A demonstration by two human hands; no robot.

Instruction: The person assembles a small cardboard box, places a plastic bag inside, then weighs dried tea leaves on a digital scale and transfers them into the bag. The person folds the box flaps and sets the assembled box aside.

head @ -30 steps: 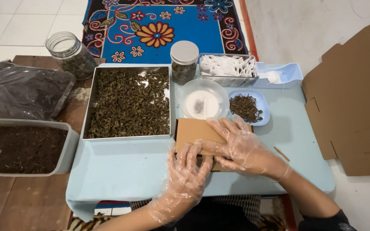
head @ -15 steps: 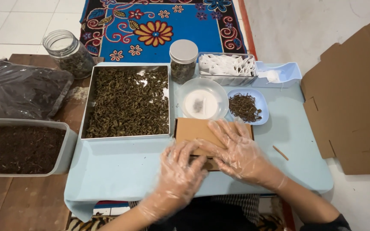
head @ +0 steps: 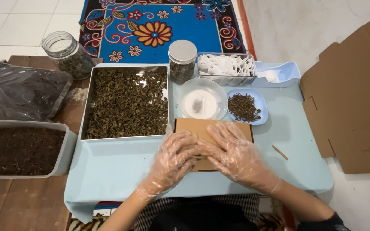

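A flat brown cardboard box (head: 193, 125) lies on the light blue table (head: 120, 162) in front of me. Both hands wear clear plastic gloves. My left hand (head: 174, 158) rests on the box's near left part with its fingers bent over the edge. Spread flat over the middle and right of the box lies my right hand (head: 232, 149), fingers pointing away from me. The two hands touch at the box's near edge. Whether either hand grips anything is hidden by the gloves and fingers.
A steel tray of dried leaves (head: 127, 102) stands left of the box. Behind it: a white bowl (head: 202, 102), a blue dish of twigs (head: 247, 107), a lidded jar (head: 182, 60), a container of white sachets (head: 225, 66). An unfolded carton (head: 356, 98) lies on the floor at right.
My left hand has slid further onto the box and closer to the right hand. The right hand stays pressed on the box.
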